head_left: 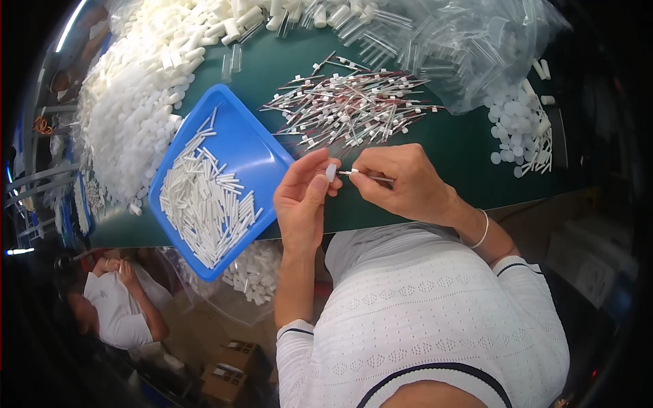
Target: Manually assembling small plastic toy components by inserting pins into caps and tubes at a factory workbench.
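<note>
Between the thumb and fingers of my left hand is a small white round plastic cap, held on edge. My right hand pinches a thin metal rod with a small white block on it, its tip pointing at the cap. Whether the tip touches the cap I cannot tell. Just beyond both hands lies a heap of similar thin rods with white blocks and reddish-brown parts. Left of my left hand, a blue tray holds many short white sticks.
White caps and thicker white cylinders pile up at the left and far left. Clear tubes in a plastic bag lie at the far right, near more caps. Another person sits at lower left, near cardboard boxes.
</note>
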{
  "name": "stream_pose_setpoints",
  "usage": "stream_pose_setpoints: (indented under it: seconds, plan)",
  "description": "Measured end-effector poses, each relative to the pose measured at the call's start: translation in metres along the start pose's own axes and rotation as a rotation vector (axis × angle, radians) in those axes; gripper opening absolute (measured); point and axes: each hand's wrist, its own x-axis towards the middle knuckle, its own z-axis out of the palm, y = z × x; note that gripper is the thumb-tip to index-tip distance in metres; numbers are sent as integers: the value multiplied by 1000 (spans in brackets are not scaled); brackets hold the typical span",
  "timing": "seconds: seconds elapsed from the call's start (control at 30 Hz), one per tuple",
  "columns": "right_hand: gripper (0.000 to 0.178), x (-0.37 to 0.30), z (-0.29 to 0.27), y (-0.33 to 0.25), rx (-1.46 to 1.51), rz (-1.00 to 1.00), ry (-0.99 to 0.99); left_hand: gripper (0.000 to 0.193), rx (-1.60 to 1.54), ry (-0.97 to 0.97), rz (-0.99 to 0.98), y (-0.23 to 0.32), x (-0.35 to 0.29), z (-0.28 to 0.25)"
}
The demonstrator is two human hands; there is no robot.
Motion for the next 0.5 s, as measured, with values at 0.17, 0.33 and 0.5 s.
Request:
stream_pose_setpoints:
  seconds: [0.17,0.33,0.5]
  plan:
    - [7,-2,-2,4,22,48,14,37,-66,18,-11,-6,3,-2]
    - [17,-3,-5,3,157,165,-1,31,-154,36,4,-4,0,-2]
    - [20,1,-7,2,683,442,-117,24,-60,47,17,-12,-9,12]
